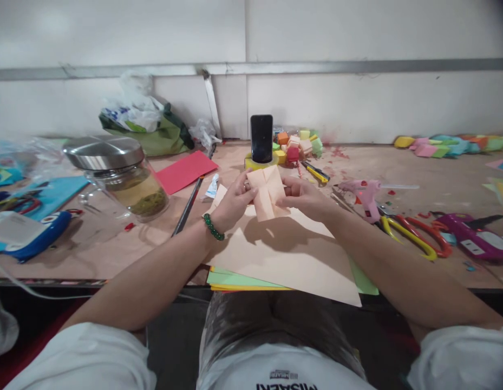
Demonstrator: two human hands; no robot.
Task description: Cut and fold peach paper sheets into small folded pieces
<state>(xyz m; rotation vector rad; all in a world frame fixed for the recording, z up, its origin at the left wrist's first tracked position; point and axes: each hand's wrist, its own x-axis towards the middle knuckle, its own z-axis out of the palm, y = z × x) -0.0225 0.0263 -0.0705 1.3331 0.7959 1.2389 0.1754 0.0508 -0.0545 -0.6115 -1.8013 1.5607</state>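
Between my two hands is a piece of folded peach paper (pixel 267 189), creased and raised above the table. My left hand (pixel 236 197), with a green bead bracelet (pixel 213 227) at the wrist, pinches its left edge. On the other side, my right hand (pixel 306 199) grips the right edge with thumb and fingers. Beneath them lies a large peach sheet (pixel 308 265) on top of a stack of green and yellow sheets (pixel 243 279) at the table's front edge. Parts of the fingers are hidden behind the folded paper.
A glass tea mug (pixel 141 189) and red paper (pixel 186 172) stand left. A phone (pixel 261 138) is upright behind my hands, beside small paper cubes (pixel 294 147) and a yellow cutter (pixel 315 172). Rightward lie a pink glue gun (pixel 367 197), scissors (pixel 411 235) and a purple device (pixel 474 233).
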